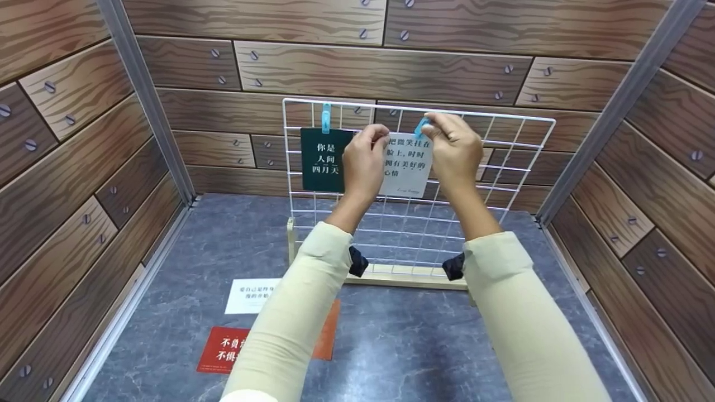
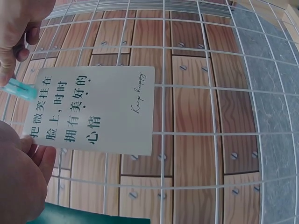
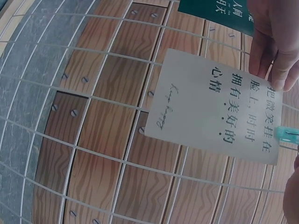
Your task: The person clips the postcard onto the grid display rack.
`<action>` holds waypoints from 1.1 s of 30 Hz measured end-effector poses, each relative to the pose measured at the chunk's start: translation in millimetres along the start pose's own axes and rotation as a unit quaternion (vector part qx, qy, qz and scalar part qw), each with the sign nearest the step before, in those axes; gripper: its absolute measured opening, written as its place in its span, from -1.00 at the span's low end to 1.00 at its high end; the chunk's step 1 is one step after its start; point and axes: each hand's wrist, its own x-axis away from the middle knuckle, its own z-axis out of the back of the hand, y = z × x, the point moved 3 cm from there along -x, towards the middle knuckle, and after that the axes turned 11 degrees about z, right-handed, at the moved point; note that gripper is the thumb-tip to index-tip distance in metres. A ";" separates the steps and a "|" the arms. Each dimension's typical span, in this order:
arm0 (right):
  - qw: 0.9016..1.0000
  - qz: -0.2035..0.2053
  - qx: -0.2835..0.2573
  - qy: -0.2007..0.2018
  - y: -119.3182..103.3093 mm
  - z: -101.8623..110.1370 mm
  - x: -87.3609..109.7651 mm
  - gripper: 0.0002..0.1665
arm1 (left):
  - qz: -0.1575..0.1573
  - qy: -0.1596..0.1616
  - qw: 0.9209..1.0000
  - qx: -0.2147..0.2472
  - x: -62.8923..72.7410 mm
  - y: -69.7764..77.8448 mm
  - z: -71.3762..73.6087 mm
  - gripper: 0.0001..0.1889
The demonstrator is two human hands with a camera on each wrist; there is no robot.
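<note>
A white card [image 1: 406,167] with dark printed characters lies against the white wire grid [image 1: 391,223], near its top. My left hand [image 1: 366,162] pinches the card's upper left corner between thumb and fingers, as the right wrist view also shows. My right hand [image 1: 455,151] pinches a light blue clip [image 1: 422,128] at the card's top edge; in the left wrist view the tip of the clip [image 2: 21,88] overlaps that edge. Left of the white card, a dark green card [image 1: 321,162] hangs from another blue clip [image 1: 326,118], partly covered by my left hand.
The grid stands in a pale wooden base [image 1: 408,276]. On the grey marbled floor [image 1: 413,346] lie a white card [image 1: 248,296], a red card [image 1: 223,349] and an orange card [image 1: 328,335], partly behind my left sleeve. Wood-patterned walls [image 1: 391,72] enclose the space.
</note>
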 end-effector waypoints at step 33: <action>0.995 0.016 0.093 -0.036 -4.7 -5.1 -4.7 -0.66 | 0.004 0.004 1.000 0.007 -0.8 0.2 -3.4 -0.91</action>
